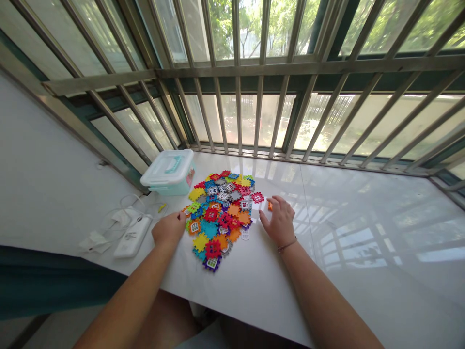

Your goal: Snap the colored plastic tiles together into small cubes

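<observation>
Left hand (169, 229) is at the near-left edge of the pile of interlocking plastic tiles (218, 218), fingers loosely curled, tips touching the tiles. Can't tell if it's pinching anything, fingertips too small to see. Right hand (279, 221) is palm down on the tabletop to the right of the pile, fingers slightly spread and arched, not pressed together, no pinch visible. Small orange piece (270, 206) sits just beside the right index finger, partly hidden by it. Can't tell if they touch.

Pile lies between the hands, a mixed heap of flat tiles with toothed edges, in red, yellow, blue, orange, grey, green and purple, many overlapping, some with small window shapes. One red tile (257, 197) lies at the pile's far-right edge, ahead of the right hand.

Ahead and left of the left hand, a see-through plastic storage box (167, 172) with a mint lid and handle stands against the window frame. Small yellow item (162, 207) lies just ahead of the left hand. Further left of that hand, a white power bank (132, 236) lies with a tangled white cable (123, 213) near it, and a white paper or tissue (95, 241) beyond. Thin bracelet (286, 245) on right wrist. Tabletop (363, 291) is glossy white stone, and metal window bars (236, 72) run along its far side, beyond both hands.
</observation>
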`<state>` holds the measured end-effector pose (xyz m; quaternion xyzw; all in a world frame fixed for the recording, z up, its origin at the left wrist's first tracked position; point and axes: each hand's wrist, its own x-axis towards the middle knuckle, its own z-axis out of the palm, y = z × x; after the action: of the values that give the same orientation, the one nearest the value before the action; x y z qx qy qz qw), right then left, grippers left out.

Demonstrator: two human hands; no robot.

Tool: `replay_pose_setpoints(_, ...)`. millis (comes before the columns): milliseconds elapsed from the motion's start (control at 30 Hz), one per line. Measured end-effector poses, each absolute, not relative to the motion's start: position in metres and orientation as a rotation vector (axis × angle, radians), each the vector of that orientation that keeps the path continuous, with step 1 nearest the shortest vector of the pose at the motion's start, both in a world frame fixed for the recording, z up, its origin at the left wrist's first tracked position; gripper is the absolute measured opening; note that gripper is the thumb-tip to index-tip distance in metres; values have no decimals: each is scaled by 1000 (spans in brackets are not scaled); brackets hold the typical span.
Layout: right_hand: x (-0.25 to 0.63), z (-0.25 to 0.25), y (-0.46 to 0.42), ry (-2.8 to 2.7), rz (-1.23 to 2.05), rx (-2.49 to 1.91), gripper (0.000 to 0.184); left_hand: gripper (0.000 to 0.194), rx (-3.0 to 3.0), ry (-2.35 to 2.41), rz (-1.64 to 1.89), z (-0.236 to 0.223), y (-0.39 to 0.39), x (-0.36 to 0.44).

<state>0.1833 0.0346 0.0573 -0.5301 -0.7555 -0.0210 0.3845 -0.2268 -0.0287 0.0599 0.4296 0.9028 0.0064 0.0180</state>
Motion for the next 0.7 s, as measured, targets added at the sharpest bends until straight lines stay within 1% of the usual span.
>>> replay_pose_setpoints(133,184,62,32,-1964,27,-1328,41,65,1335,2803,23,62,-29,-225)
replay_pose_setpoints(200,180,66,28,-2057,107,-1236,38,65,1337,2802,27,62,-29,-225)
replay_pose_setpoints(367,163,64,19,-2298,235,-980,48,67,1351,2796,24,60,-28,-227)
replay_pose_setpoints(433,158,60,19,-2350,255,-955,49,66,1348,2799,25,59,-29,-228)
replay_pose_setpoints(700,158,51,24,-2354,294,-984,41,64,1350,2799,35,61,-30,-226)
